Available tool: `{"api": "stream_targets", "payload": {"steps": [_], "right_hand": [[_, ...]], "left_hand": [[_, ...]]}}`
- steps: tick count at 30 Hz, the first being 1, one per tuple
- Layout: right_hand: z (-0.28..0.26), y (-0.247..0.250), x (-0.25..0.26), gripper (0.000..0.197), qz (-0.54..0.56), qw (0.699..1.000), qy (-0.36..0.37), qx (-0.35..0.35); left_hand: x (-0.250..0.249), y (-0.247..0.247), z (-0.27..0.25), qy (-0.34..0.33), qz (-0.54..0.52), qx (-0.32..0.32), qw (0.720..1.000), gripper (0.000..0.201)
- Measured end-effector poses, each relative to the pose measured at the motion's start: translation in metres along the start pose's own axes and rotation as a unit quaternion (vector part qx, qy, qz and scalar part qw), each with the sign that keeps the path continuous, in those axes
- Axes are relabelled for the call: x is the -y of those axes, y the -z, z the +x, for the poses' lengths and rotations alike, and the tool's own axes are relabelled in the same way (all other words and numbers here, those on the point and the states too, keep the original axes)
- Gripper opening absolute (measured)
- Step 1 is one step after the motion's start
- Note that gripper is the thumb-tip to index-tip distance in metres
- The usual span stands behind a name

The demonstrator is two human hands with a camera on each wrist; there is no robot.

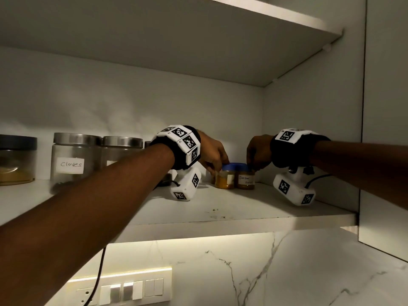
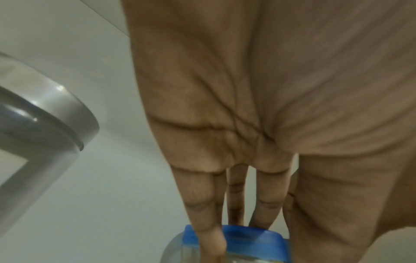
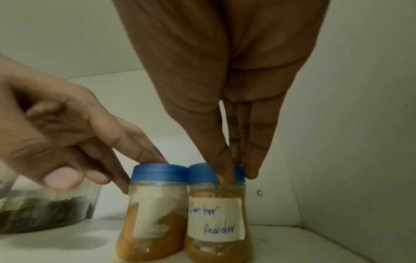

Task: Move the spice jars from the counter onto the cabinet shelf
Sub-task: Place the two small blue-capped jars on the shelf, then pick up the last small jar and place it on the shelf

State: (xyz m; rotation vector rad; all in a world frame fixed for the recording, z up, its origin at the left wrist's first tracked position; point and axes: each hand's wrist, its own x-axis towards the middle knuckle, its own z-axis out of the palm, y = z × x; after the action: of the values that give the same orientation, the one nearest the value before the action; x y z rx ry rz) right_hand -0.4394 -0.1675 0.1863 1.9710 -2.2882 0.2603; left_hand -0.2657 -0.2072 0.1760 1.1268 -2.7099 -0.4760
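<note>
Reaching into the cabinet, you are working at the far right of the shelf with both hands. Your left hand is pinching the blue cap of the left spice jar, its fingertips curling over the cap's top and left side. Your right hand is gripping the cap of the right spice jar, thumb in front and fingers behind. Both jars are standing upright on the shelf, touching each other side by side, each holding orange-brown powder. The right one's handwritten label is reading something like "Sambar Powder", though the first word is blurry. Sitting farther left along the shelf are larger steel-lidded jars, one of them the cloves jar.
</note>
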Motion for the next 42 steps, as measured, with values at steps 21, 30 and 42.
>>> {"api": "stream_targets", "payload": {"steps": [21,30,42], "right_hand": [[-0.085,0.035,0.039,0.027,0.182,0.978,0.033,-0.092],[-0.179,0.004,0.037,0.015,0.288,0.947,0.075,-0.118],[-0.285,-0.103,0.016,0.013,0.345,0.921,0.13,-0.124]], "left_hand": [[-0.041,0.021,-0.092,-0.01,-0.007,-0.105,0.994,0.029],[-0.078,-0.027,-0.176,0.023,0.025,-0.217,0.976,0.026],[-0.063,-0.158,-0.249,0.039,-0.062,-0.233,0.97,0.021]]}}
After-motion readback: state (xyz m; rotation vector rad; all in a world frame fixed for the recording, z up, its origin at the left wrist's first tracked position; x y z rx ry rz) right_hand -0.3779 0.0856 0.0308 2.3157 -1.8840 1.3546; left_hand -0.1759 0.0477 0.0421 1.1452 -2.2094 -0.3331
